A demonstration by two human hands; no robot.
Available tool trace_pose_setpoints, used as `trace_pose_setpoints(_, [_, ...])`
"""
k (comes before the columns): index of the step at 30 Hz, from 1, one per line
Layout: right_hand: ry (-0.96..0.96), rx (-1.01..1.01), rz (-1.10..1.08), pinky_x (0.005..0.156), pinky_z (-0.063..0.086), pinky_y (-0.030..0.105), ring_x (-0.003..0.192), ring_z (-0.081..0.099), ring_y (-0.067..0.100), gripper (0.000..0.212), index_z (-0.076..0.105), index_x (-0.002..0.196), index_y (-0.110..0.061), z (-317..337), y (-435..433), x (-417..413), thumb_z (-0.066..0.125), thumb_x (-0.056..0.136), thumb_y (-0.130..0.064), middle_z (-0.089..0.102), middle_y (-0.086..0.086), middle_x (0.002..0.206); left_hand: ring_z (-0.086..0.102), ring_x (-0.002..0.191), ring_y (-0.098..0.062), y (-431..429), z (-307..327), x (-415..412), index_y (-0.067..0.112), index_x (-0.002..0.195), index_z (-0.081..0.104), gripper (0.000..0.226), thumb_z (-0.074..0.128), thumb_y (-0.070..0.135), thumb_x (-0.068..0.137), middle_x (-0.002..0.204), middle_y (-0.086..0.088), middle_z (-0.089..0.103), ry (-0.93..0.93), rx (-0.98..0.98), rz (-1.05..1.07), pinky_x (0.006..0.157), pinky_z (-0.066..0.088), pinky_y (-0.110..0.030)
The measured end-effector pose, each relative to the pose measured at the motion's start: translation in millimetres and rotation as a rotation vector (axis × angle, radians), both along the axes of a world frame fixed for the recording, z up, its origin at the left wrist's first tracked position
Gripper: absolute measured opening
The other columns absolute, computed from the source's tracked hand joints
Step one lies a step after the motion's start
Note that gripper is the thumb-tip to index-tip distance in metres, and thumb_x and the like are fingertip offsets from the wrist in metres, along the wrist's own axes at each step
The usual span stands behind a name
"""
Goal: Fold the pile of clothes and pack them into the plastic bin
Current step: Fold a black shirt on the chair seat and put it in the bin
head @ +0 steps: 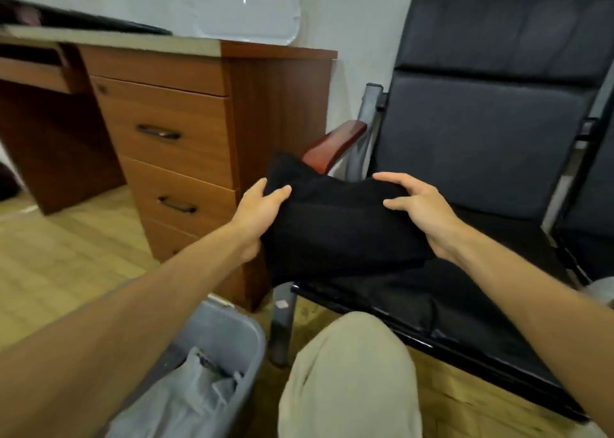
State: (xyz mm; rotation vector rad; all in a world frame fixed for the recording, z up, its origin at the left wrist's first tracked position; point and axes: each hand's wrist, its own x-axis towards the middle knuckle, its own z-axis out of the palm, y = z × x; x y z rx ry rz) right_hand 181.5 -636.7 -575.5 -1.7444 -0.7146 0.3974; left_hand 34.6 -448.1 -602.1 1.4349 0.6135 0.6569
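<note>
Floor (66, 254), pale wood planks; I log standing on it: grey plastic bin (229, 334), lower left; brown desk (172, 115) with drawers, behind it; black chair (481, 131) on metal legs, right. Chair seat (465, 304): black garment (332, 231) at its front-left corner; resting or lifted, I cannot tell. Desk top (116, 40): dark item (99, 22), blurred.

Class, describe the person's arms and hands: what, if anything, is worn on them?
The left forearm and right forearm are uncovered, no sleeves in view. The left hand and right hand wear no gloves; no watch, ring or bracelet is visible.
</note>
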Motion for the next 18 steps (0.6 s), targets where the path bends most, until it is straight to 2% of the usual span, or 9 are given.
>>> trace_pose_setpoints(2, [-0.079, -0.063, 0.123, 0.078, 0.057, 0.028, 0.096, 0.066, 0.012, 0.048, 0.066, 0.114, -0.040, -1.3, 38.7, -24.1, 0.052, 0.092, 0.001, 0.066, -0.009, 0.113, 0.061, 0.104, -0.020, 26.0, -7.5, -39.4, 0.017, 0.124, 0.054, 0.027, 0.054, 0.024, 0.097, 0.117, -0.002, 0.063, 0.051, 0.056, 0.093, 0.093, 0.051, -0.037])
trace_pose_setpoints(4, [-0.191, -0.160, 0.244, 0.087, 0.055, 0.033, 0.104, 0.062, 0.014, 0.047, 0.063, 0.119, -0.037, -10.9, 74.9, -51.0, 0.051, 0.093, 0.000, 0.061, -0.008, 0.120, 0.059, 0.101, -0.017, 47.5, -25.4, -78.5, 0.016, 0.126, 0.050, 0.028, 0.051, 0.024, 0.099, 0.114, -0.001, 0.060, 0.136, 0.115, 0.182, 0.086, 0.049, -0.033])
trace_pose_setpoints(7, [-0.377, -0.298, 0.418, 0.091, 0.047, 0.028, 0.114, 0.053, 0.014, 0.046, 0.058, 0.128, -0.030, -36.8, 124.2, -88.4, 0.049, 0.094, 0.001, 0.055, -0.006, 0.128, 0.057, 0.100, -0.014, 67.4, -58.0, -133.4, 0.020, 0.124, 0.045, 0.025, 0.049, 0.022, 0.100, 0.106, 0.006, 0.057, 0.209, 0.132, 0.262, 0.084, 0.047, -0.032])
trace_pose_setpoints(10, [-0.486, -0.405, 0.569, 0.094, 0.040, 0.025, 0.122, 0.049, 0.014, 0.047, 0.057, 0.127, -0.031, -72.2, 162.5, -119.8, 0.048, 0.093, 0.000, 0.053, -0.007, 0.135, 0.055, 0.103, -0.016, 72.9, -93.2, -180.5, 0.022, 0.130, 0.039, 0.030, 0.045, 0.019, 0.101, 0.112, 0.004, 0.054, 0.254, 0.020, 0.305, 0.085, 0.046, -0.032])
trace_pose_setpoints(13, [-0.499, -0.463, 0.680, 0.096, 0.038, 0.024, 0.125, 0.047, 0.015, 0.046, 0.057, 0.127, -0.031, -109.0, 192.2, -147.3, 0.047, 0.094, 0.000, 0.052, -0.006, 0.138, 0.058, 0.106, -0.020, 77.5, -132.5, -218.0, 0.023, 0.126, 0.040, 0.028, 0.045, 0.016, 0.099, 0.118, -0.003, 0.057, 0.280, -0.137, 0.367, 0.091, 0.050, -0.039])
trace_pose_setpoints(18, [-0.435, -0.496, 0.781, 0.101, 0.039, 0.029, 0.129, 0.044, 0.018, 0.042, 0.057, 0.128, -0.027, -157.1, 229.5, -178.2, 0.047, 0.096, -0.002, 0.049, -0.003, 0.141, 0.060, 0.098, -0.019, 77.3, -193.9, -254.1, 0.019, 0.126, 0.037, 0.032, 0.047, 0.013, 0.097, 0.110, -0.004, 0.057, 0.336, -0.324, 0.465, 0.081, 0.051, -0.036])
